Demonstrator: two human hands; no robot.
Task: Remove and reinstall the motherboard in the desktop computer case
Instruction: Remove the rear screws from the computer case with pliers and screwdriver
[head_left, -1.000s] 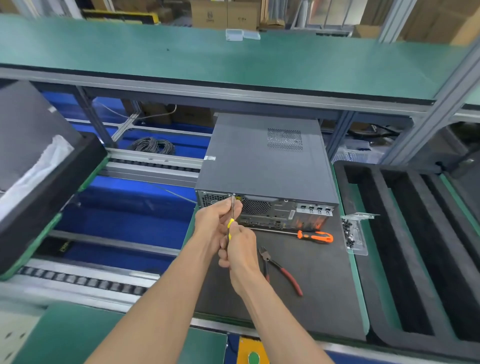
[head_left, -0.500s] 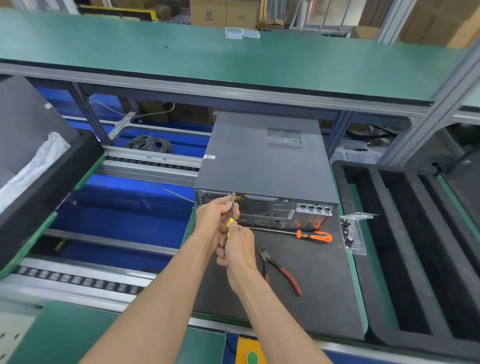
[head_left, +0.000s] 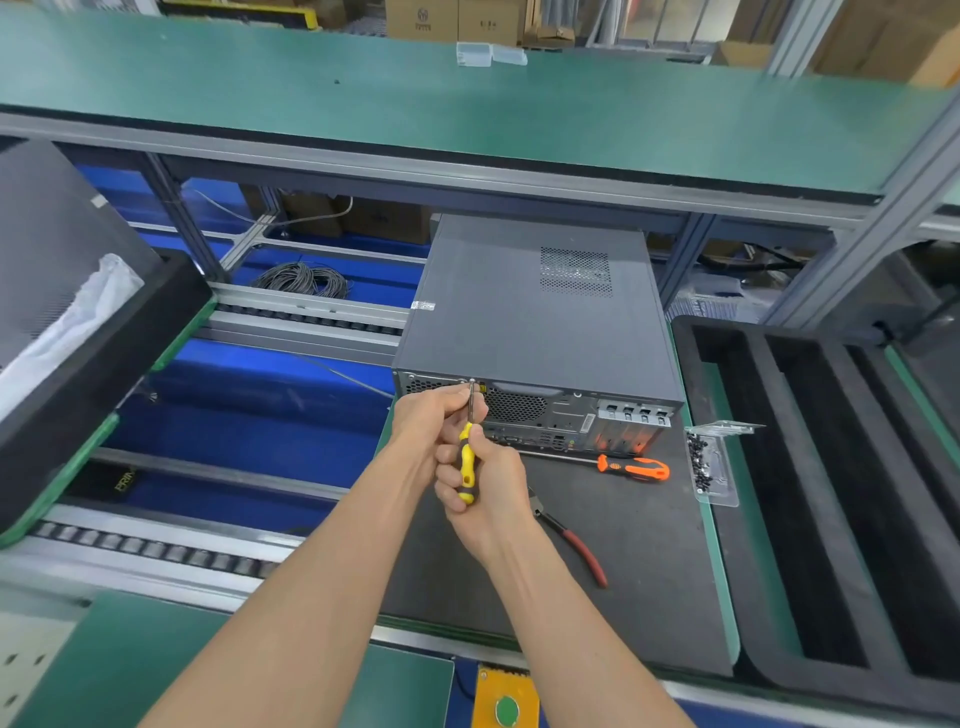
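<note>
**bench_newbie:** Grey metal desktop computer case (head_left: 535, 312) is lying flat on the dark mat (head_left: 623, 561), rear panel facing the near side, side cover on. What are the hands doing here?

**screwloose42:** Right hand (head_left: 485, 493) is gripping the yellow-and-black handle of a small screwdriver (head_left: 466, 462), fingers curling right around it. Its shaft is pointing up and away, with the tip sitting at the top edge of the rear panel, a bit left of the round fan grille. Left hand (head_left: 434, 423) is hugging the shaft just below the tip, fingers bent around it, touching the back of the case.

**bench_newbie:** And the motherboard?

**screwloose42:** Can't tell, the case is closed so the inside is hidden. You're only seeing the port cluster and the slot brackets on the rear panel.

**bench_newbie:** Other stuff lying around?

**screwloose42:** Orange-handled screwdriver (head_left: 623, 465) is lying on the mat just near of the rear panel, handle to the right. Red-handled pliers (head_left: 576, 545) are sitting nearer still, partly hiding behind the right wrist. Clear plastic tray of dark screws (head_left: 709, 467) is resting at the mat's right edge, and a black foam insert (head_left: 831, 493) with long slots is sitting right of that.
</note>
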